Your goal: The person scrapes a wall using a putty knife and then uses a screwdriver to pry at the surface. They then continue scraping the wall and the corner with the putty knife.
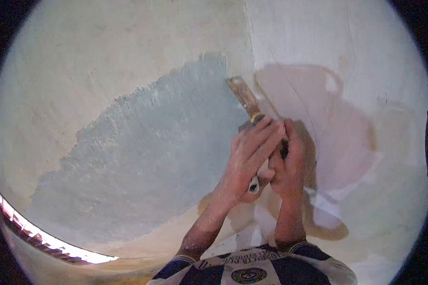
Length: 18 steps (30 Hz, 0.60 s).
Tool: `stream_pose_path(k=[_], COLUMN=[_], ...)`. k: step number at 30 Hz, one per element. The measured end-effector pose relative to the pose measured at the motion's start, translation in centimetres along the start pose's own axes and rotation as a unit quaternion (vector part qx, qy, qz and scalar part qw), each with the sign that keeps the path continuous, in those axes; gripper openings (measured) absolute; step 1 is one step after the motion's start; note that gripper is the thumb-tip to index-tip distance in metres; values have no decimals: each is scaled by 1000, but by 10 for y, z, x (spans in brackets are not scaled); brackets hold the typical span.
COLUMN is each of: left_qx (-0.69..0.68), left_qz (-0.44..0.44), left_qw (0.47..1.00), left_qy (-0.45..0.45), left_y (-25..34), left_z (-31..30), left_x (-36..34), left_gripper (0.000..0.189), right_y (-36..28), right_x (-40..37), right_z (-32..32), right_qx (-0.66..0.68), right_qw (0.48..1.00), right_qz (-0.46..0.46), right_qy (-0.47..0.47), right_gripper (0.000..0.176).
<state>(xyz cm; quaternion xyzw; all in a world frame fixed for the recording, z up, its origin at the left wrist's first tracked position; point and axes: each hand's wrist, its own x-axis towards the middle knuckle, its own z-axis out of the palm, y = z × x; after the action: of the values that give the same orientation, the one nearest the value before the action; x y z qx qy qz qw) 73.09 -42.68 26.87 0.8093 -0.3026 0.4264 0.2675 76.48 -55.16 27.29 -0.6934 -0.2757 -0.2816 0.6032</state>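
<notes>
My left fingers (257, 140) wrap around the scraper (245, 97), its blade tilted upward at the grey patch's (166, 133) right edge; a shallow, steady angle would spare the wall (147, 42). My right fingers (296, 142) clench something dark (284, 148), too hidden to name.

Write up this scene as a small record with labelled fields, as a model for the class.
Tool: scraper with a stained blade
Blade direction: up and to the left in view
Left hand: closed around the scraper
Right hand: beside the left, at the scraper's dark handle
Surface: pale wall
Marking: large blue-grey patch, rough-edged
Shadow: on the wall, to the right
Unclear: whether the blade touches the wall
</notes>
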Motion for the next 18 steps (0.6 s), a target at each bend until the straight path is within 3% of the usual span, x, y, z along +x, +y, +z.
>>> stream_pose_path(k=[2,7,9,12,15,18], left_qx=[-25,7,16,17,27,32], left_qz=[8,30,34,39,47,48], left_qw=[999,999,999,999,998,998], left_qy=[32,33,22,16,21,22], left_y=[1,-19,-22,-27,-40,-46], left_z=[1,7,9,10,13,18], left_x=[10,19,20,23,33,33], left_gripper=[61,60,59,54,45,37], right_y=[-11,-4,-8,4,-2,16], right_x=[-3,-4,-9,-13,-11,-13], right_z=[-6,3,0,-1,9,32], right_qx=[49,150,229,216,298,203], right_qw=[997,988,965,972,950,973], right_qz=[65,43,123,91,67,42], right_qy=[-17,10,13,0,65,105], right_gripper=[23,21,21,22,24,25])
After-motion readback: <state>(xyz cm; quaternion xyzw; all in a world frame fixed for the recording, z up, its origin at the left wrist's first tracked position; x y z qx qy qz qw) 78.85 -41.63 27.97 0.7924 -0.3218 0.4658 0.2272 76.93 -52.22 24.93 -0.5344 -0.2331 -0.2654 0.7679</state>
